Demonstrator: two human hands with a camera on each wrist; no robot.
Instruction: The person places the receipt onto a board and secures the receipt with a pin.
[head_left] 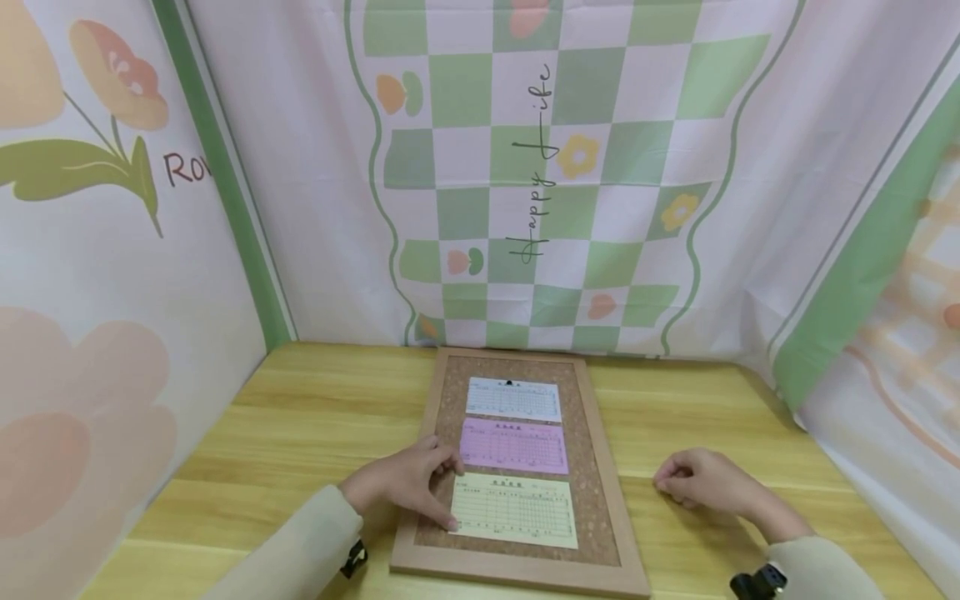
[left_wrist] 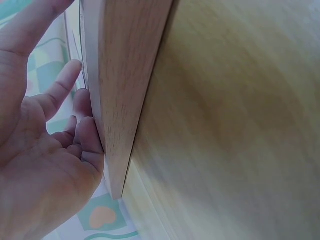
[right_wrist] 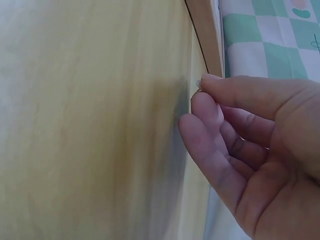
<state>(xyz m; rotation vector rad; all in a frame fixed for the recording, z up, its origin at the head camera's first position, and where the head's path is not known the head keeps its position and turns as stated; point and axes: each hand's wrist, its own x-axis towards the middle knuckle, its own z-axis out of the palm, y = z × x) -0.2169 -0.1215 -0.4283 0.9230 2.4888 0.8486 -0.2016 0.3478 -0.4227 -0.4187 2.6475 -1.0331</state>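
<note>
A cork board (head_left: 600, 508) in a wooden frame lies on the table, bearing three printed paper slips: a blue slip (head_left: 513, 402), a pink slip (head_left: 517, 448) and a yellow slip (head_left: 517, 512). My left hand (head_left: 408, 482) reaches over the board's left edge, thumb and index finger spread along the yellow slip's left side. In the left wrist view its other fingers curl loosely beside the wooden frame (left_wrist: 125, 75). To the right of the board, my right hand (head_left: 705, 483) pinches a tiny shiny pin-like piece (right_wrist: 198, 84) between thumb and index finger; most of it is hidden.
A small black object (head_left: 509, 382) sits at the blue slip's top edge. The yellow wood-grain table (head_left: 330, 392) extends on both sides of the board. Patterned curtains (head_left: 570, 208) close off the back and sides, touching the table's rear edge.
</note>
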